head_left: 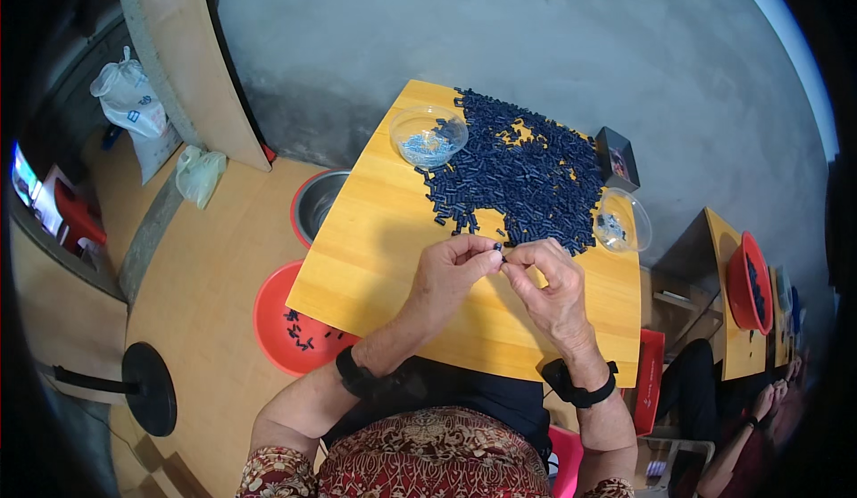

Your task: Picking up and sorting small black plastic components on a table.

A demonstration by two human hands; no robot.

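Over the near half of the yellow wooden table point(357, 270), my hands meet fingertip to fingertip. My left hand point(446, 273) pinches a small black tube-like piece point(498, 246) between thumb and fingers. My right hand point(552, 291) is closed in a pinch right beside it; what its fingertips hold is too small to name. Just beyond my hands spreads a large pile of the same short black pieces point(522, 172). A clear round tub point(399, 129) with small silvery-blue parts stands left of the pile. Another clear tub point(638, 226) with a few small parts is at its right.
A red basin point(268, 319) holding some black pieces sits below the table's left edge, near a metal bowl point(308, 203). A dark box point(625, 152) stands by the wall. At far right, another person's hands point(769, 400) show near a second table with a red basin point(741, 293).
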